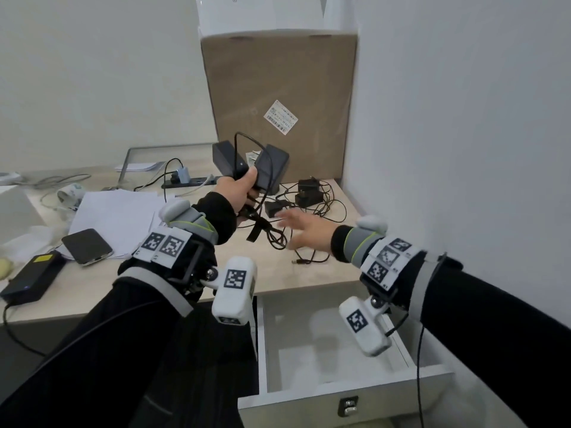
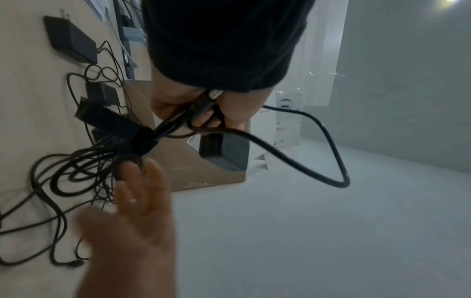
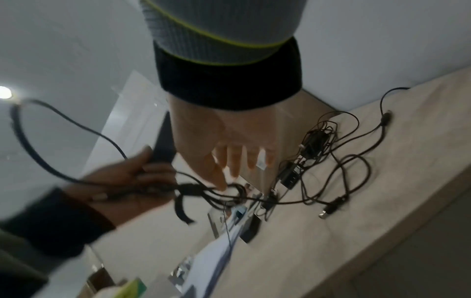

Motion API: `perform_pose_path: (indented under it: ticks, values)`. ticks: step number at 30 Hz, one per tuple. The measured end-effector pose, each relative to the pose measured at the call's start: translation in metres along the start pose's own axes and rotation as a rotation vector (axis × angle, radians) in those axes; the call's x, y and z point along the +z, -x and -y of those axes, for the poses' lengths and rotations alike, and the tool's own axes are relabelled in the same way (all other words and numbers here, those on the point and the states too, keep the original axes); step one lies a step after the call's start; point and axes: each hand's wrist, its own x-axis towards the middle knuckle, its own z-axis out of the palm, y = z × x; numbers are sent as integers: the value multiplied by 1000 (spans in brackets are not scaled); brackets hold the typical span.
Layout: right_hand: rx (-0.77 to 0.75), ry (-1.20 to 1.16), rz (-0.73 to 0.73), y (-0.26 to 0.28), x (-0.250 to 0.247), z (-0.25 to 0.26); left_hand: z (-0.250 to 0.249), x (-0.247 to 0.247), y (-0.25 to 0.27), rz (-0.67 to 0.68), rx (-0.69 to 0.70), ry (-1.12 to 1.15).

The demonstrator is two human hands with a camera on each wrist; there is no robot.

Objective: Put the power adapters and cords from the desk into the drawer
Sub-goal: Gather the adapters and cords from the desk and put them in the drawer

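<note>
Power adapters point(image 1: 230, 160), two grasped with cords in left hand point(image 1: 239, 193), three more on desk point(image 1: 309, 273), right hand point(image 1: 304, 231) spread, drawer point(image 1: 346, 393) open.

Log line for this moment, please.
left hand: grips two black power adapters | right hand: open above black cords | white drawer: open

Quick count: two big black adapters point(image 1: 227, 159), three small black ones point(image 1: 309, 197) near the desk's point(image 1: 324, 273) back right corner, and one flat black power brick point(image 1: 31, 279) at its left front edge. One phone point(image 1: 87, 246), one power strip point(image 1: 185, 182), one cardboard box point(image 1: 278, 88), one open drawer point(image 1: 340, 393). The cords point(image 1: 324, 208) are one tangle, can't count them.
</note>
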Motion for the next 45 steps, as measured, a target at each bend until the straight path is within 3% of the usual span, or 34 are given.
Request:
perform_pose_path:
  ticks: [2,7,12,17,21,26,30,33,36,39,45]
  values:
    - [30,85,132,-1,14,-7,-4,-4,1,19,-1,33]
    - [77,345,187,5,13,-31,-5,-30,0,-61,47,33]
    - [44,257,-122,-3,16,-31,-9,-42,12,-8,25,-34]
    - [-35,375,35,-22,34,-16,-19,-38,21,236,-46,357]
    - [14,345,164,-11,44,-25,-12,-50,13,66,24,175]
    - [109,580,227,6,39,-53,3,-62,9,-104,-22,100]
    - [98,207,134,20,36,-45,25,-67,0,-219,-69,-26]
    - [83,-181,-13,32,28,-22,33,-54,10,-218,-54,-56]
    - [90,-390,-105,45,15,6,44,-40,16,-165,-70,-112]
    - [125,-473,-123,56,4,22,50,-25,29,-118,-86,-147]
    - [277,-344,-120,70,3,13,58,8,57,-16,-81,-177]
